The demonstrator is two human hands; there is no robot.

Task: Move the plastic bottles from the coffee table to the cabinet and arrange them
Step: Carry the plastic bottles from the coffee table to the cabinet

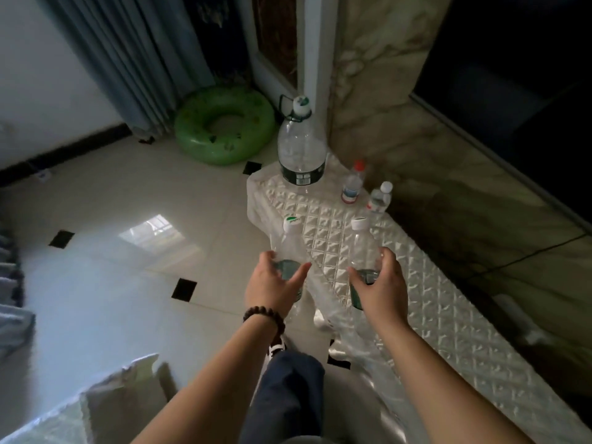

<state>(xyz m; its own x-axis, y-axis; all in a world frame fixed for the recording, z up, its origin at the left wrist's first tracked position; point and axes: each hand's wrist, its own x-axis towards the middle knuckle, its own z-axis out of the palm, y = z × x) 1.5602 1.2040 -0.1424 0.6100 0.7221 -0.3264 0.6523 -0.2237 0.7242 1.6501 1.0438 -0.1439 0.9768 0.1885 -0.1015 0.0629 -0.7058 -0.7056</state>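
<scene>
My left hand (274, 285) grips a clear plastic bottle (290, 241) with a white and green cap, held upright beside the cabinet's near-left edge. My right hand (381, 286) grips a second clear bottle (363, 243) with a white cap, upright above the cabinet top. The low cabinet (426, 296) is covered with a white quilted cloth. At its far end stand a large clear jug (301, 149) with a handle and dark label, a small red-capped bottle (352, 184) and a small white-capped bottle (379, 197).
A green inflatable ring (224, 129) lies on the tiled floor behind the cabinet, by grey-blue curtains (128, 59). A marble wall (416, 139) runs along the cabinet's right side. A cloth-covered table corner (64, 411) shows at bottom left. My leg (288, 389) is below.
</scene>
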